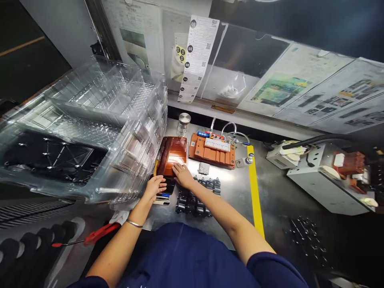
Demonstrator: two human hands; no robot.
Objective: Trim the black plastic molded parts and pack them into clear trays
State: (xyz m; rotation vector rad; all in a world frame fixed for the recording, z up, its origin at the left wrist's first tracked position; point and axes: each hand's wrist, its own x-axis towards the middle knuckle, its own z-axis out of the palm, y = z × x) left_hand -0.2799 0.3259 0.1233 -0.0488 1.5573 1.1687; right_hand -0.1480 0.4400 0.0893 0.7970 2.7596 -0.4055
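My left hand (pixel 155 187) lies over a dark flat part (pixel 168 188) at the near end of an amber translucent box (pixel 172 154), fingers curled down onto it. My right hand (pixel 182 175) rests just right of it, fingers stretched onto the box's near edge. A small white and blue item (pixel 162 199) lies under the left hand. A block of small black parts (pixel 195 198) sits on the metal bench directly below my right forearm.
A tall stack of clear plastic trays (pixel 99 128) fills the left. An orange fixture with tubes (pixel 213 150), a capped jar (pixel 183 124), a yellow tape line (pixel 255 188), grey machine boxes (pixel 327 176) at right, and red-handled pliers (pixel 96 235) near left.
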